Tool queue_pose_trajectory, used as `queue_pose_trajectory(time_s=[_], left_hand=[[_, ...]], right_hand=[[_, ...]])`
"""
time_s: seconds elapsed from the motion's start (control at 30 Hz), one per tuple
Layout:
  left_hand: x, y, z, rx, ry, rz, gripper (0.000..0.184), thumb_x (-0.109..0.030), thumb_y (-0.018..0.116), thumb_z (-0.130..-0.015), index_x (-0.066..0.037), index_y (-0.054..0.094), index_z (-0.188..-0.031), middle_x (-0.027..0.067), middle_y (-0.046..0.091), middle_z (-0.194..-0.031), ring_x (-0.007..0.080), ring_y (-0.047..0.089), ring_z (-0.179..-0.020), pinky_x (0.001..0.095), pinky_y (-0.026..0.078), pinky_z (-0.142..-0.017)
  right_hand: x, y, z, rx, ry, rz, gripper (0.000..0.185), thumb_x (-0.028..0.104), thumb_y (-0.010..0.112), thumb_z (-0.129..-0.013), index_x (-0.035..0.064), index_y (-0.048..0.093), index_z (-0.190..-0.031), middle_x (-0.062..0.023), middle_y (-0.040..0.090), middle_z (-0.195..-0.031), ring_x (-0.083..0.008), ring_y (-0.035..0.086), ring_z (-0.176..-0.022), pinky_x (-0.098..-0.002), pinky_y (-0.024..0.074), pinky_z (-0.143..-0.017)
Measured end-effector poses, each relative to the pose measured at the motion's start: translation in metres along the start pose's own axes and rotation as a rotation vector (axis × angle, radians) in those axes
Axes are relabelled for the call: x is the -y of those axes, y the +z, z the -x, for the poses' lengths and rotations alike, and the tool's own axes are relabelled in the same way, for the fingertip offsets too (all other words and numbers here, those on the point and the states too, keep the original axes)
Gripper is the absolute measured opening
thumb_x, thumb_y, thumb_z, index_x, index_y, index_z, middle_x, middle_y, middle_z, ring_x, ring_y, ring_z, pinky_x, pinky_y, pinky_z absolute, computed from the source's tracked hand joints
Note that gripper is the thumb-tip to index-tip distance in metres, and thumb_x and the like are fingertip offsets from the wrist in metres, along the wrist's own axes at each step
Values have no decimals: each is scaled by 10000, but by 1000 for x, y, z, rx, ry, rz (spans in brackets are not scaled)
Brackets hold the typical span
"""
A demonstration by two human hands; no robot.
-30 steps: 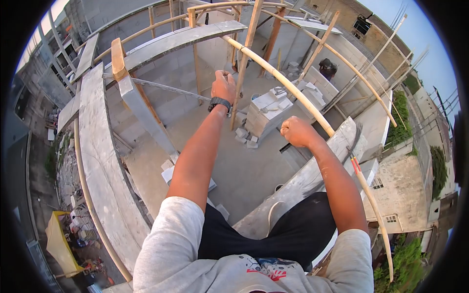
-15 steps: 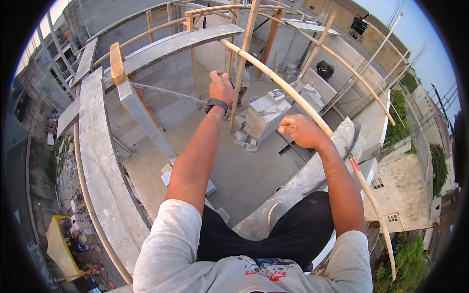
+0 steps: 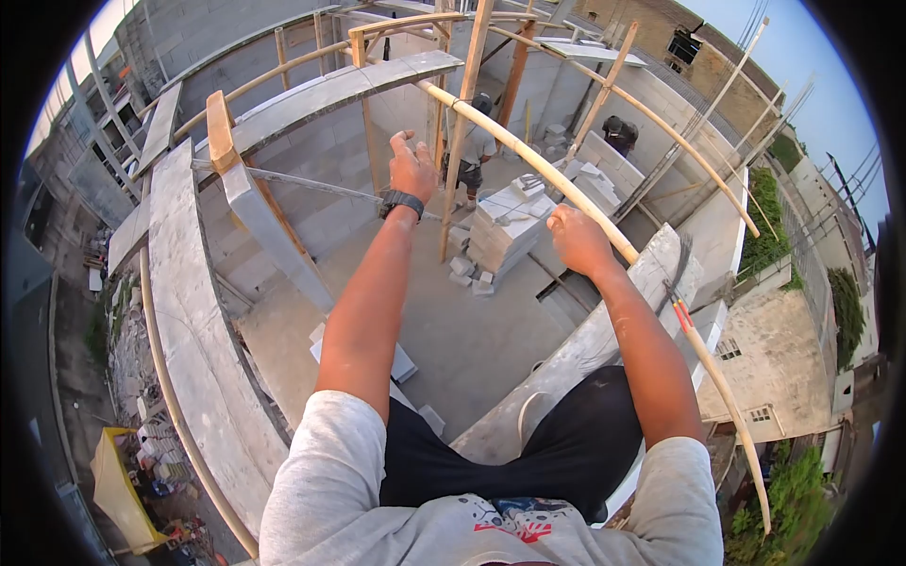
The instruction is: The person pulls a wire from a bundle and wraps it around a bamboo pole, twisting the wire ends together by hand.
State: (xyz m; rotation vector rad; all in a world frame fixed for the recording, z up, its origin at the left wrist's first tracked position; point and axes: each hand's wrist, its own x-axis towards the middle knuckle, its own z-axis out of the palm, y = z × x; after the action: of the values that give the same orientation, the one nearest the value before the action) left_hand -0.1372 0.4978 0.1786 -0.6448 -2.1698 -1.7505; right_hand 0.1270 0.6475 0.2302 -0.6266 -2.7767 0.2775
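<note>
My left hand [image 3: 412, 170], with a dark watch [image 3: 402, 203] on its wrist, is raised in front of me left of an upright wooden pole [image 3: 461, 132]. Its fingers are curled; what they hold, if anything, is too small to tell. My right hand [image 3: 578, 240] is closed in a pinch beside the long bamboo pole [image 3: 538, 162]. Anything between those fingertips is hidden. Right of my right forearm, a bundle of dark thin wires [image 3: 678, 269] and a red-handled tool [image 3: 681, 313] lie at the end of a grey plank [image 3: 585, 340].
Below, one person [image 3: 475, 146] stands near a stack of pale blocks [image 3: 505, 222]; another person [image 3: 620, 135] is farther right. Long grey boards [image 3: 193, 311] run along the left. A curved bamboo pole [image 3: 160, 349] borders the drop, with a yellow tarp [image 3: 118, 486] far below.
My left hand has moved slightly left and its fingers have loosened a little. My right hand has risen slightly. The person by the blocks has come into fuller view.
</note>
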Motion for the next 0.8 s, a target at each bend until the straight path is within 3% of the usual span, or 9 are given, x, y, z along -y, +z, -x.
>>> queue_pose_trajectory(time_s=[0.13, 0.2, 0.3, 0.37, 0.43, 0.47, 0.67, 0.73, 0.8], left_hand=[[26, -4, -9, -90, 18, 18, 268, -164, 524, -981, -43, 496, -1219, 128, 638, -706, 263, 632, -644, 415, 487, -663], [38, -12, -12, -59, -47, 7, 230, -163, 527, -978, -53, 531, -1180, 94, 631, -702, 226, 612, -627, 390, 483, -642], [50, -9, -12, -115, 7, 32, 232, -159, 528, -970, -38, 532, -1168, 82, 626, -686, 203, 609, -625, 374, 480, -622], [31, -20, -8, -92, -52, 19, 247, -155, 530, -967, -30, 508, -1179, 116, 638, -715, 229, 629, -653, 387, 491, -651], [25, -19, -10, -59, -107, 16, 265, -150, 533, -964, -22, 485, -1191, 150, 651, -744, 256, 648, -681, 400, 501, -680], [31, -21, -13, -34, -124, 64, 265, -148, 530, -964, -21, 481, -1192, 144, 648, -730, 251, 644, -665, 394, 502, -670], [85, -24, -34, -161, -98, 84, 216, -150, 504, -976, -12, 527, -1140, 157, 662, -832, 250, 648, -747, 390, 502, -724], [94, -37, -29, -124, -48, -63, 205, -155, 496, -982, -13, 546, -1121, 158, 667, -901, 257, 646, -810, 399, 498, -773], [94, -37, -26, -149, -40, -70, 206, -157, 494, -986, -15, 546, -1126, 154, 668, -908, 260, 646, -825, 402, 496, -781]], right_hand=[[26, -19, 8, 448, -114, -51, 255, 268, 587, -965, 23, 639, -1016, -106, 670, -797, -315, 654, -784, -437, 502, -747], [46, -48, 12, 973, 115, -862, 254, 269, 604, -977, 17, 636, -983, -31, 621, -746, -165, 617, -704, -370, 516, -724], [39, -42, 10, 536, 57, -1411, 307, 342, 617, -980, 35, 624, -961, 53, 566, -704, -27, 549, -709, -298, 504, -691], [22, -24, -2, 384, 81, -1483, 264, 299, 631, -959, 37, 636, -929, -3, 611, -710, -136, 595, -697, -334, 515, -701], [16, -21, -3, -108, 40, -390, 231, 266, 632, -931, 36, 651, -916, -106, 674, -789, -285, 641, -744, -395, 524, -725], [17, -14, 0, -133, 64, -254, 210, 240, 614, -913, 36, 667, -920, -193, 683, -888, -389, 645, -827, -446, 517, -752], [36, -1, 10, 610, -202, -81, 248, 272, 610, -938, 31, 670, -936, -119, 690, -787, -299, 656, -700, -426, 518, -700], [57, -39, 20, 988, -53, -770, 289, 325, 619, -961, 41, 663, -938, 10, 563, -653, -132, 542, -571, -337, 502, -630], [49, -43, 17, 806, -32, -1073, 288, 325, 614, -973, 40, 652, -947, 35, 515, -645, -88, 496, -565, -299, 484, -613]])
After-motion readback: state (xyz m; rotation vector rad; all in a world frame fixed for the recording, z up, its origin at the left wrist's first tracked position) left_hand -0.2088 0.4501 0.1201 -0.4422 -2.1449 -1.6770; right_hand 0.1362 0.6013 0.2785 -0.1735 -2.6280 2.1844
